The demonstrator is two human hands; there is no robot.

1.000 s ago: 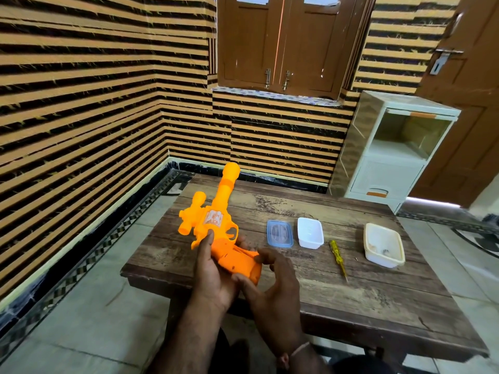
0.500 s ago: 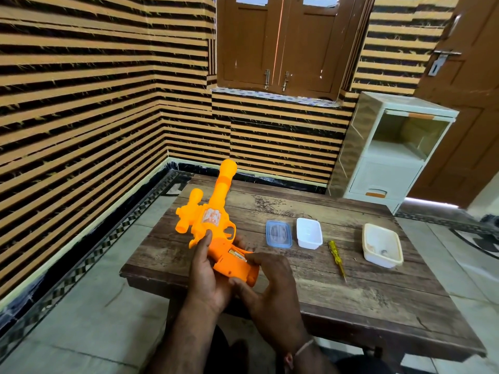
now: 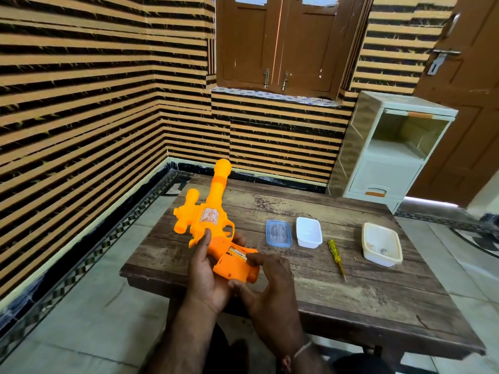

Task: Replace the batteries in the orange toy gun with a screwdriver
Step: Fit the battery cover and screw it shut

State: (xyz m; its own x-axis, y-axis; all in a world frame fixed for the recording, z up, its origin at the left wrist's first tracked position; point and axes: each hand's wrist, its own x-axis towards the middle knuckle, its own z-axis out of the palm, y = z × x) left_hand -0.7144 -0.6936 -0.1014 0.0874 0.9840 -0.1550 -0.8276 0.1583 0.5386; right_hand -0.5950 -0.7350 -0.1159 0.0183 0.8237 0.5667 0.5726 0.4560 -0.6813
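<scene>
From the head view I see both forearms coming up from the bottom edge and meeting over the near left part of the table (image 3: 351,300). My left hand (image 3: 206,276) lies palm up under the grip of the orange toy gun (image 3: 216,228), fingers curled round it from below and the thumb stretched up along the left side of the body, its tip close to the trigger guard. My right hand (image 3: 272,287) comes in from the right with the palm turned down; the forefinger reaches across to the open battery bay (image 3: 237,254) in the grip and its tip touches the edge there, while the thumb presses the underside of the grip. The other fingers are bent loosely beneath, and I cannot tell how firmly they bear on it.

The gun is held just above the table's near left corner. Its long axis runs from the grip by my hands up and away, tilted slightly left, with the round muzzle pointing at the far wall.

To the right on the table lie a blue lid (image 3: 278,233), a white tub (image 3: 309,232) just beside it, a yellow screwdriver (image 3: 336,256) with its tip toward me, and a cream tub (image 3: 382,247) farther right.
</scene>
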